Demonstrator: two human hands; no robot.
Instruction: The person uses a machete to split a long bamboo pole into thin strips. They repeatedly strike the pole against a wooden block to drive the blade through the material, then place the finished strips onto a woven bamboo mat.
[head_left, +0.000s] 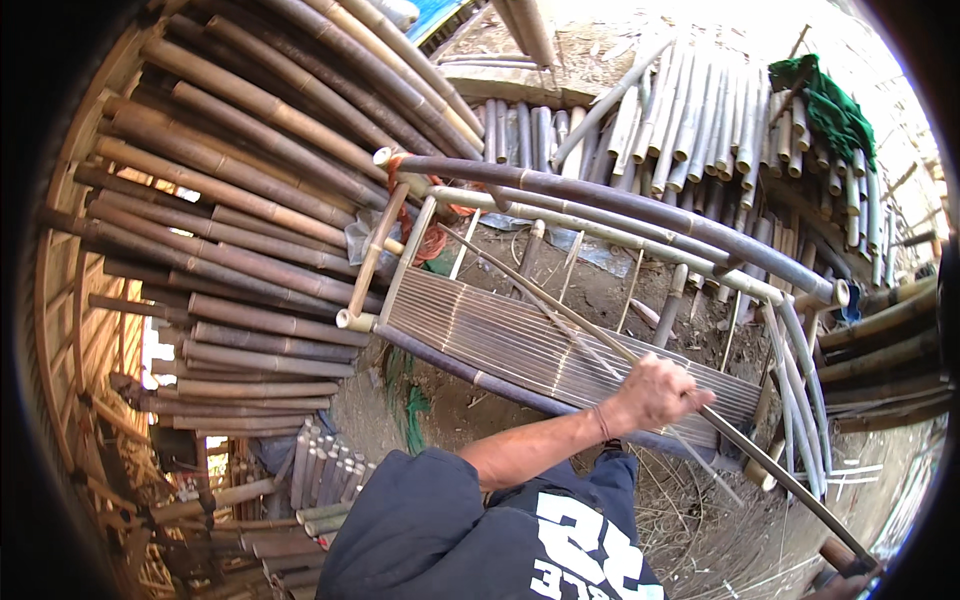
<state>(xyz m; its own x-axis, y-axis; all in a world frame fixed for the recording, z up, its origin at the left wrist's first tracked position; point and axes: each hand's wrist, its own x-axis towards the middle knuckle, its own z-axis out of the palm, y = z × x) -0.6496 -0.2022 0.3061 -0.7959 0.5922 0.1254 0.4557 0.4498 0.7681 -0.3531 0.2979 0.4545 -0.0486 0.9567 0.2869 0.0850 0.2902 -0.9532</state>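
Observation:
My left hand (655, 393) is closed around a long thin bamboo strip (760, 460). The strip slants from the far left of a bamboo bench frame (600, 207) down to the lower right, over the slats. Thin dark slats (480, 315) lie side by side along the near part of the frame, just beyond my forearm. A narrower pale strip (585, 345) crosses them close to my hand. At the lower right edge, a dark brown shape (845, 557) sits by the strip's end; I cannot make out whether my right hand is there.
Dark bamboo poles (250, 180) are stacked along the left. Short cut poles (690, 120) form a pile at the back, with green cloth (835, 115) over its right end. More thick poles (885, 340) lie at the right. Thin scraps (690, 520) litter the ground near my legs.

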